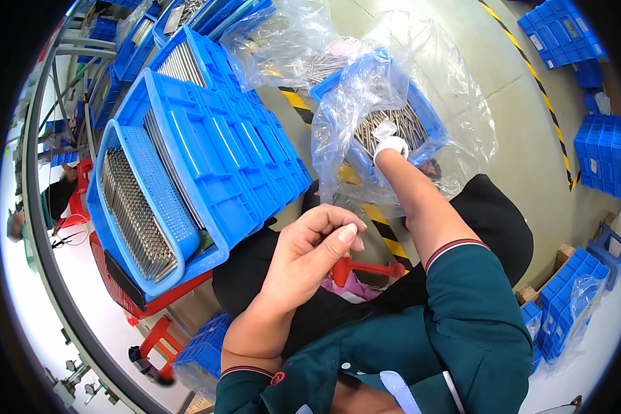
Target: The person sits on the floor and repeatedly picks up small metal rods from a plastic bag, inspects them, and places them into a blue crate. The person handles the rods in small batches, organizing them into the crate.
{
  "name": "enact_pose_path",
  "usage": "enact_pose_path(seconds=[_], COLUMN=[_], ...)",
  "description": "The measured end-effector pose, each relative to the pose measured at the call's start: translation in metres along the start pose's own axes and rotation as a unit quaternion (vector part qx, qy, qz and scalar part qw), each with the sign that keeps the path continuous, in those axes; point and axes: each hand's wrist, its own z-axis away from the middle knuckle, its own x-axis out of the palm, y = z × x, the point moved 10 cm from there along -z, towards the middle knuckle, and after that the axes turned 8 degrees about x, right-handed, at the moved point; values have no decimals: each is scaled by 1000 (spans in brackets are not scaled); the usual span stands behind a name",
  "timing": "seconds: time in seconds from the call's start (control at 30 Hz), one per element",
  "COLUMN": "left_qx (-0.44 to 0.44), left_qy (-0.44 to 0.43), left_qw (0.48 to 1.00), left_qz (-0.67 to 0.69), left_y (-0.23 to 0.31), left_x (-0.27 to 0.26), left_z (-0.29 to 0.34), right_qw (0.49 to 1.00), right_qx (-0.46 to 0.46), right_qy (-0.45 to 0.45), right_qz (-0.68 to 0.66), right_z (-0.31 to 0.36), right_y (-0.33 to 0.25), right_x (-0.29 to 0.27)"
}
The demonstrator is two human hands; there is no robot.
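My right hand (388,140), in a white glove, reaches down into a blue crate (429,117) lined with a clear plastic bag (462,90). It is at a heap of thin metal rods (410,124); its fingers are too small and covered to read. Bare and raised in front of my body, my left hand (314,248) has its fingers curled and the thumb pressed to them. Whatever lies inside that grip, if anything, is hidden. To its left, a light blue perforated basket (169,200) holds rows of upright metal rods (134,214).
Large blue crates (214,145) stand beside the basket on my left. A second clear bag (276,41) lies near more loose rods (322,67). Yellow-black tape (393,245) marks the floor. Blue crates (600,155) are stacked at right. A red stool part (366,269) shows between my legs.
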Motion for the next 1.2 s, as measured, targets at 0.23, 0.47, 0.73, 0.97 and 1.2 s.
enact_pose_path(seconds=[0.23, 0.47, 0.73, 0.97, 1.2], left_qx=[6, 50, 144, 245, 193], left_qy=[-8, 13, 86, 23, -148], left_qw=[1000, 998, 982, 969, 968], left_qz=[-1, 48, 88, -28, -67], left_y=[2, 10, 29, 45, 27], left_x=[0, -4, -17, 7, 41], left_z=[2, -2, -5, -9, 3], right_qw=[997, 986, 916, 755, 690], right_qx=[8, -147, -273, -389, -429], right_qy=[70, -57, -223, -362, -330], right_qz=[-41, -58, -189, -383, -480], right_z=[-26, -37, 142, 338, 394], right_y=[15, 54, 100, 89, 58], right_x=[7, -2, -92, -96, -88])
